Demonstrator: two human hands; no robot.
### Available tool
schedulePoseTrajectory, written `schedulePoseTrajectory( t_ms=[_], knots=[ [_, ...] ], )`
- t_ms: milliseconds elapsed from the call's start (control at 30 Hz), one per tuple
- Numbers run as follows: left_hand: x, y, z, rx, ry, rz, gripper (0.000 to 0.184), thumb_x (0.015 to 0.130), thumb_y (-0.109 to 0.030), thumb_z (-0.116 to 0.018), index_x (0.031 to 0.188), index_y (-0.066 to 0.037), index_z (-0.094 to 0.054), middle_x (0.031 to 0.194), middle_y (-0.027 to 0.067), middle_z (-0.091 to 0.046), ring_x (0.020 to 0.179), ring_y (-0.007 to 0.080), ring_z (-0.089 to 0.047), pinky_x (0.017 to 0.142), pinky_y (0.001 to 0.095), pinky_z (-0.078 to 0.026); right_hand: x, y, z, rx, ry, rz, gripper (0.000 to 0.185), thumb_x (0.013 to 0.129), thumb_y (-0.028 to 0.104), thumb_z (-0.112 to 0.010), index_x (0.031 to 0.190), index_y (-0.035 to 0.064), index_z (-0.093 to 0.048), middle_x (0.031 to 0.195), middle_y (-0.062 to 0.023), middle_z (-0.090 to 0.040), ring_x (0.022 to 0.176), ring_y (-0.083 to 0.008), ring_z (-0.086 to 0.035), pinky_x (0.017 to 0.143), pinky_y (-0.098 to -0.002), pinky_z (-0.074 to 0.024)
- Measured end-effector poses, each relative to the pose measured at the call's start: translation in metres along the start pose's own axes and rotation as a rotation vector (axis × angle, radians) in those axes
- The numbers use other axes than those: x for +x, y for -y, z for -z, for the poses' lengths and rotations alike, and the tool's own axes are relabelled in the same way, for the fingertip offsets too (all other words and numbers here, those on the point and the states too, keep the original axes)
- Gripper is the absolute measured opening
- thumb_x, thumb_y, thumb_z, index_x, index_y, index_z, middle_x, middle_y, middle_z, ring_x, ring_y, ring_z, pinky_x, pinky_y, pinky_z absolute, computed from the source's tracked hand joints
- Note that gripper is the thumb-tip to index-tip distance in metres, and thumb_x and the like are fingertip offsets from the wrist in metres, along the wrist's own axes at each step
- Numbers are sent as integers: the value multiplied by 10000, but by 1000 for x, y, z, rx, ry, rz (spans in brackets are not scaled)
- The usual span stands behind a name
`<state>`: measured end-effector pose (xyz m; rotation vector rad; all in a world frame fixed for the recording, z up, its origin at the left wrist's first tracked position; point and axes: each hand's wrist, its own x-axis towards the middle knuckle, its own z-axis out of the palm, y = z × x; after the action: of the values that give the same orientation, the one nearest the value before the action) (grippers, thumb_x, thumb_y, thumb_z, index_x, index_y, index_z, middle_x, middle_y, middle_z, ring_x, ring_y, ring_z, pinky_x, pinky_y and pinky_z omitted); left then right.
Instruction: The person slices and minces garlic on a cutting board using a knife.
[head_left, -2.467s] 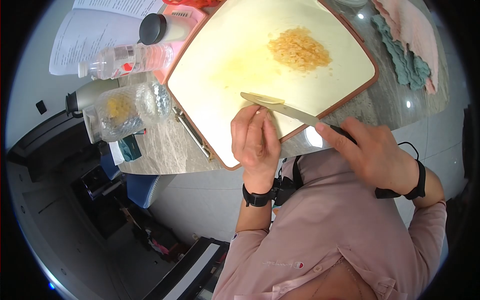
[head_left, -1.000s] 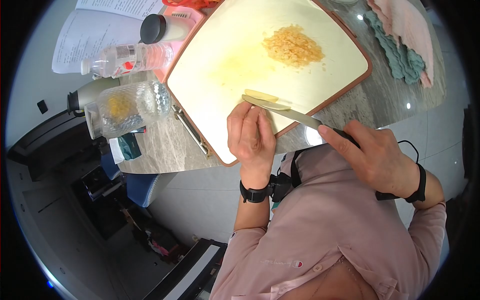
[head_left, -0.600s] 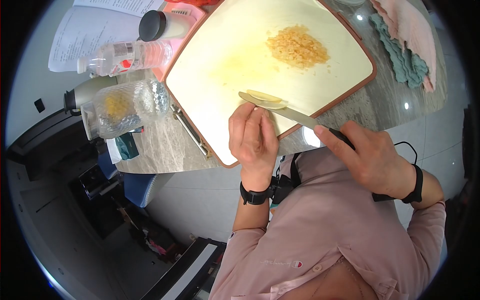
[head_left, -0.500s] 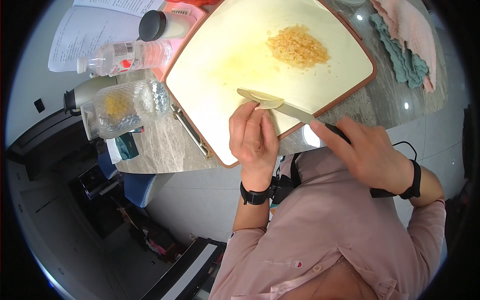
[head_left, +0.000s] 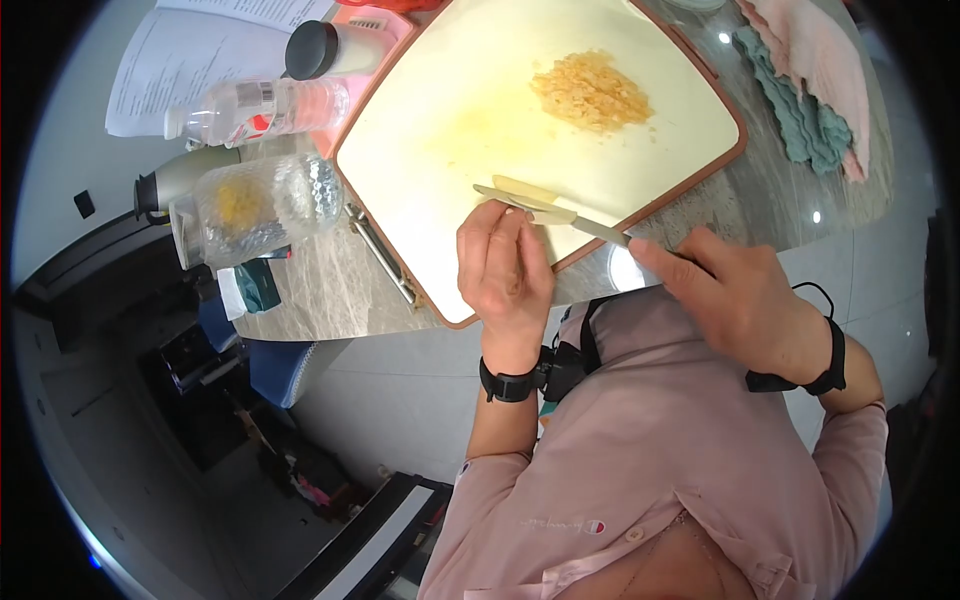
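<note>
My right hand (head_left: pixel 745 300) grips a kitchen knife (head_left: pixel 600 230) by its dark handle, with the blade pointing left over the cutting board (head_left: pixel 420 190). The fingers of my left hand (head_left: pixel 505 255) are pinched on a pale yellow vegetable piece (head_left: pixel 550 216) at the near side of the blade; its exact kind is unclear. Just beyond the blade, a thin pale slice (head_left: pixel 525 189) stands out against the board. Farther back lies a heap of finely chopped yellow-orange bits (head_left: pixel 592 92).
Left of the board are a clear bottle (head_left: pixel 265 112), a dark-lidded jar (head_left: pixel 335 52), a textured plastic container (head_left: pixel 265 205) and open printed pages (head_left: pixel 190 60). Pink and green cloths (head_left: pixel 800 100) lie to the right. The marble table's (head_left: pixel 330 300) near edge runs close to my body.
The thin slice now shows beyond the knife's blade instead of over it, and the blade has turned slightly. Both hands stay in nearly the same place; the view has shifted slightly.
</note>
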<state>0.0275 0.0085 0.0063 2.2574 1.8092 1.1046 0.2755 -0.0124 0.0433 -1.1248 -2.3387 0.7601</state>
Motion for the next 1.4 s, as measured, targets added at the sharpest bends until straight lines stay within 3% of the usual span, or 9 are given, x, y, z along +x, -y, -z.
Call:
schedulePoseTrajectory(
  t_ms=[233,333,533,633,1100,1200,1300,1400],
  knots=[
    [0,0,-1,17,1,-5,155,873,57,-685,1027,41,-699,1117,163,-677,959,268,-681,818,341,-556,-9,3,4,-2,16,10,634,792,50,-621,1419,56,-529,845,-92,-505,641,-228,-608,502,-340,-493],
    [0,0,0,16,5,-2,153,873,54,-688,1025,39,-701,1115,161,-679,959,264,-681,816,339,-556,-8,4,2,-13,-52,32,593,792,-23,-647,1377,27,-567,767,-63,-476,577,-191,-525,435,-320,-430],
    [1,-1,-1,9,-6,-4,158,842,72,-692,995,36,-699,1089,159,-680,945,282,-675,797,352,-554,-7,6,3,-13,-33,36,632,790,-18,-647,1411,30,-540,776,-66,-468,589,-192,-523,442,-316,-436],
    [2,-1,-2,-12,-26,-13,164,791,96,-704,942,34,-692,1057,165,-676,916,322,-661,760,380,-550,-8,8,6,-34,53,9,652,794,77,-628,1435,54,-512,859,-93,-480,653,-220,-597,498,-337,-478],
    [2,-1,1,-22,-9,1,183,767,114,-674,940,55,-686,1051,180,-669,920,338,-658,763,390,-552,3,10,-1,-24,69,23,710,768,77,-635,1458,31,-474,890,-108,-483,668,-232,-581,506,-343,-470],
    [-1,1,2,-11,14,24,180,844,67,-682,1020,31,-698,1110,163,-675,965,268,-676,819,341,-554,6,11,-2,-41,87,22,714,769,73,-632,1462,27,-468,889,-108,-481,673,-234,-581,495,-344,-466],
    [-1,1,2,-24,19,34,177,848,69,-679,1019,27,-702,1112,157,-674,963,259,-676,815,340,-554,9,12,-4,-48,80,16,712,775,72,-629,1467,34,-464,887,-106,-481,665,-230,-585,482,-342,-463],
    [1,0,0,-50,0,17,186,763,115,-672,942,65,-684,1056,182,-669,922,347,-662,772,396,-554,14,10,-9,-62,52,16,697,786,75,-626,1465,46,-469,884,-103,-486,645,-220,-590,475,-337,-463]
  ],
)
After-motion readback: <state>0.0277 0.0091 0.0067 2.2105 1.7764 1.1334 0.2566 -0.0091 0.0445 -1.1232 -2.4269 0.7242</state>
